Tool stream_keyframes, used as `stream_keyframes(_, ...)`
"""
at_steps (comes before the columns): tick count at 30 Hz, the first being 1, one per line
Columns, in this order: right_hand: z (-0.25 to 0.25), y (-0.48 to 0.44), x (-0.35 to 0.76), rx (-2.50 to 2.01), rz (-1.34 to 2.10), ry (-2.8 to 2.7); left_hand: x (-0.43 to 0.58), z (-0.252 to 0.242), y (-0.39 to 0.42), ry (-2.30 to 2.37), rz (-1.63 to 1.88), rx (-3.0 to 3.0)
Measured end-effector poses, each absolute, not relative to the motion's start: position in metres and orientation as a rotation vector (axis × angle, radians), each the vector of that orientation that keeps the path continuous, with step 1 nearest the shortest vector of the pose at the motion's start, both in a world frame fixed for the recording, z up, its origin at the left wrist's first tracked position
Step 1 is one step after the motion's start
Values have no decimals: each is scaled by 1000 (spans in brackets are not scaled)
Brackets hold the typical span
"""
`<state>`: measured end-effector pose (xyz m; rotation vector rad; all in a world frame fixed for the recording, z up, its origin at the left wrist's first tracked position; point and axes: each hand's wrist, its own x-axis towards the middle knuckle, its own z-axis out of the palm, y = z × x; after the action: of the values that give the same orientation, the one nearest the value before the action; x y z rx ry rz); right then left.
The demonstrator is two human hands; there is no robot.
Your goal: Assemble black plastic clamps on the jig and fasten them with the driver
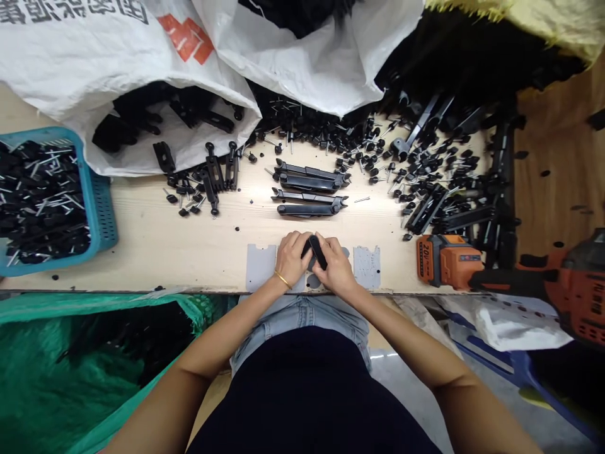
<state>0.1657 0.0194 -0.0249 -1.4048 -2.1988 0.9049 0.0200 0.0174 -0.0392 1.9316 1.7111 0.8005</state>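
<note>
Near the front edge of the table, my left hand [292, 257] and my right hand [336, 263] come together around a small black plastic part [317, 251]. Fingers of both hands are closed on it, and its lower portion is partly hidden by them. Under and beside my hands lie grey pads [261, 261] on the wood. Just beyond, several long black plastic arms [312, 183] lie side by side. Farther left, shorter black parts with round ends [215, 170] rest among black knobs with metal screws.
A blue basket [101, 208] full of black screw knobs stands left. White sacks [155, 120] of black parts line the back. Loose knobs [368, 151] spread across the back and right. An orange power drill [567, 284] lies at right; a green sack [28, 366] sits below left.
</note>
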Motion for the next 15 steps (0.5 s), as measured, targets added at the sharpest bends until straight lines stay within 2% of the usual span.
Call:
stream_keyframes(5,0,81,198,-1423,1244,-2041,21,-42,17,1725,778,1913)
stream_keyframes(8,15,169,231,-1870,703,-1500,22,-41,16,1755,759,1866)
stream_keyframes(11,13,252,255,-1962,549,-1267,20,-35,13,1779,753,1853)
stream_keyframes(13,5,288,262,-1950,669,-1170,17,-26,13,1757,711,1982)
stream_keyframes(15,-1,305,263,-1757,998,-1164,16,-16,16,1608,598,2234)
